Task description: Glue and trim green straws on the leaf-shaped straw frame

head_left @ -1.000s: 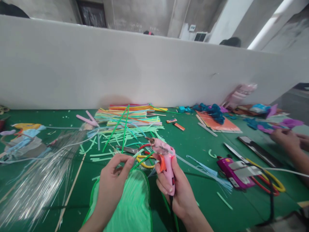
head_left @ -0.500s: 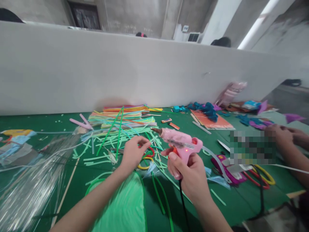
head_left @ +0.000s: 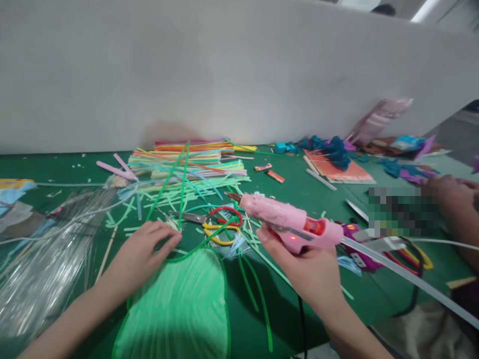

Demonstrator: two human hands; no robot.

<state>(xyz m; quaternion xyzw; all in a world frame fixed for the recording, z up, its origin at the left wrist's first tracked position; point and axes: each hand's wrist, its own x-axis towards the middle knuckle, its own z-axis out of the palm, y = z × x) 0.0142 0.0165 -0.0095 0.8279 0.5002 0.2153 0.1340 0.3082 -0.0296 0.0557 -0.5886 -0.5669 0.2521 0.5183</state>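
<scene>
My right hand point(head_left: 310, 269) is wrapped round a pink hot glue gun point(head_left: 288, 219), its nozzle pointing left over the scissors and its red light lit. A clear glue stick point(head_left: 407, 279) sticks out of its back end. My left hand point(head_left: 149, 249) is loosely curved, with a gap between thumb and forefinger and nothing visible in it. It hovers at the upper left edge of a large green leaf-shaped piece point(head_left: 187, 304). Scissors with red and yellow handles point(head_left: 220, 227) lie just beyond that piece. Green pipe cleaners point(head_left: 258, 299) trail to its right.
Behind lies a pile of coloured pipe cleaners point(head_left: 194, 162) against a grey partition point(head_left: 232, 75). Clear thin rods point(head_left: 63, 264) spread at the left. To the right are a purple tool point(head_left: 359, 249), blue flowers point(head_left: 337, 152) and another person's hand point(head_left: 452, 199).
My left hand has moved left and down, away from the nozzle, uncovering the scissors. My right hand has turned the glue gun, showing its glue stick. The camera view has tilted down.
</scene>
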